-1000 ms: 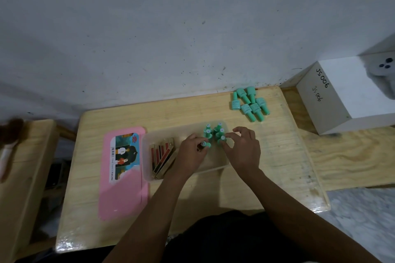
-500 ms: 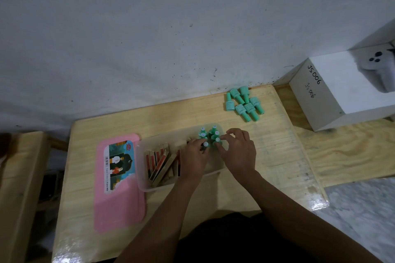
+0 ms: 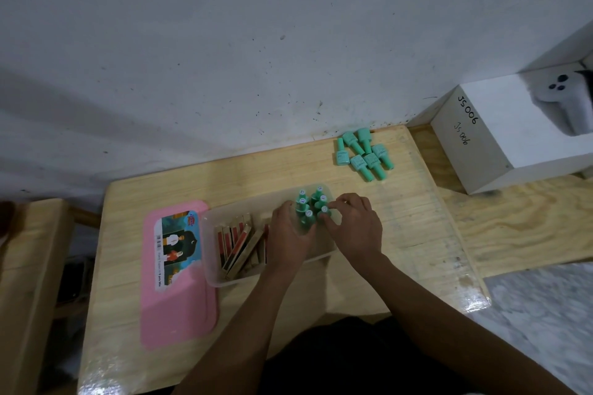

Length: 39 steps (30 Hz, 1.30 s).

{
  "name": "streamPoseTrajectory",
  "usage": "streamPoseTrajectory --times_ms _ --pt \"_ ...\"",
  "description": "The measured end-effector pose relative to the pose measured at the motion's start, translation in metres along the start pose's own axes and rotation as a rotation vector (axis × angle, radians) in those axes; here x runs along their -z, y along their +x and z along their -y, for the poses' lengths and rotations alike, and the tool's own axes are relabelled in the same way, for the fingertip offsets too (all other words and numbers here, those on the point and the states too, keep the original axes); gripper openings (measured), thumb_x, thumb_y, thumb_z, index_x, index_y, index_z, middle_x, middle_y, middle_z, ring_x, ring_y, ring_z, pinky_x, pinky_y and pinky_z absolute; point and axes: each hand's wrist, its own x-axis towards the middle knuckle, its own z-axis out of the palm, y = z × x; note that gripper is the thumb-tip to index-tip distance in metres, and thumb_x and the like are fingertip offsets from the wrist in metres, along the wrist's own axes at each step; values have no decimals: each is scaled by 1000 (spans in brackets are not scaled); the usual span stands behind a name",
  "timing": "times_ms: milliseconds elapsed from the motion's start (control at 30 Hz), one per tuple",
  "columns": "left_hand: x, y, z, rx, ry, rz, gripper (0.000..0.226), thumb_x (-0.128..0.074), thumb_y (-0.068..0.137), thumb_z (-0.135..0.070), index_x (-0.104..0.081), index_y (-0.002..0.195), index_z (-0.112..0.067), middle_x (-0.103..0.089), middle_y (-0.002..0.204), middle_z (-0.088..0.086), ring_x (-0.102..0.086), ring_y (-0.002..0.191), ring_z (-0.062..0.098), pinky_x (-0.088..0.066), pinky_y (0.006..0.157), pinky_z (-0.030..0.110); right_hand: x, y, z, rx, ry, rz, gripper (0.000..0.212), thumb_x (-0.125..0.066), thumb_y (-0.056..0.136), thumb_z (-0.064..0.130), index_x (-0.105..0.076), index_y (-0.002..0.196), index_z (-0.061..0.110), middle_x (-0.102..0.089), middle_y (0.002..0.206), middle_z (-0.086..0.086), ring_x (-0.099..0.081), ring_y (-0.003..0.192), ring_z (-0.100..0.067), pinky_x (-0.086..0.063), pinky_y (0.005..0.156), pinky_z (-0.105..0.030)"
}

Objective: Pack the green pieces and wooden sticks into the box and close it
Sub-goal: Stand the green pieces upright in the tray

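A clear plastic box [image 3: 214, 279] sits mid-table. Wooden sticks with red faces [image 3: 239, 242] lean in its left half. Several green pieces [image 3: 308, 204] stand upright in its right half. My left hand [image 3: 288, 232] curls around the front green piece of that cluster. My right hand [image 3: 354, 226] pinches another green piece at the cluster's right side. More green pieces [image 3: 362, 152] lie loose in a pile at the table's far right corner. The pink lid [image 3: 176, 272] lies flat left of the box.
The small wooden table [image 3: 410, 234] stands against a white wall. A white cardboard box marked JS006 [image 3: 494, 138] stands on a lower wooden surface to the right. Another wooden surface [image 3: 29, 266] lies at the left.
Both hands stayed in the box's right half, fingers shifting slightly on the upright green pieces. The camera tilted, so the scene sits lower and more to the left.
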Motion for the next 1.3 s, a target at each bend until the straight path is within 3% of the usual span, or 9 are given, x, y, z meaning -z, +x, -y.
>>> streamPoseTrajectory --times_ms 233,467,567,700,867,967,1100,1167,1300 --pt "-1 4 -1 3 -27 58 44 -77 76 -26 -63 116 -16 -70 109 1 -61 94 8 -50 79 25 5 -1 2 -31 72 81 31 -58 89 46 -66 114 30 -59 114 9 -55 102 -13 -48 72 -30" --pt "3 8 3 29 43 66 44 -74 76 -34 -59 115 -19 -66 111 -1 -61 102 15 -54 85 37 18 1 -9 14 167 45 31 -63 84 52 -66 109 34 -62 107 15 -60 90 -4 -50 66 -23" --pt "14 10 -7 -87 68 -41 30 -69 79 -34 -60 105 -22 -65 99 -6 -60 90 12 -52 76 32 33 7 -25 -23 192 -1 31 -61 87 52 -67 111 34 -63 106 16 -57 79 2 -47 62 -20" --pt "16 31 -32 -271 79 -94 17 -61 84 -30 -61 98 -20 -62 89 -5 -58 81 13 -48 68 29 46 27 -58 -224 236 -48 25 -58 90 45 -68 109 32 -67 106 12 -58 76 -2 -48 65 -25" --pt "-13 83 -68 -405 104 0 13 -54 84 -27 -64 87 -20 -62 82 -3 -53 76 16 -48 67 33 46 66 -88 -396 229 177 33 -56 90 47 -65 117 29 -68 112 6 -62 95 -13 -47 74 -29" --pt "-39 120 -81 -297 148 79 16 -59 86 -29 -68 92 -18 -65 87 2 -57 81 19 -51 70 36 41 87 -89 -426 198 275 33 -52 91 46 -63 119 32 -66 117 3 -61 99 -17 -49 76 -32" --pt "-74 166 -87 -1 303 315 48 -55 88 -48 -61 120 -13 -63 118 9 -58 109 26 -46 90 33 28 104 -81 -378 72 272 34 -49 90 53 -63 113 32 -67 106 3 -63 89 -17 -55 75 -38" --pt "-87 177 -90 36 336 354 52 -52 88 -51 -61 122 -12 -62 124 9 -58 113 28 -45 89 32 23 106 -78 -344 21 229 36 -51 89 55 -63 112 31 -68 102 4 -64 85 -16 -56 70 -36" --pt "-100 186 -100 65 292 320 36 -57 89 -36 -66 109 -8 -66 116 12 -60 107 31 -44 78 30 14 108 -76 -309 -48 212 31 -54 89 48 -65 109 27 -67 96 3 -64 77 -14 -55 63 -32"
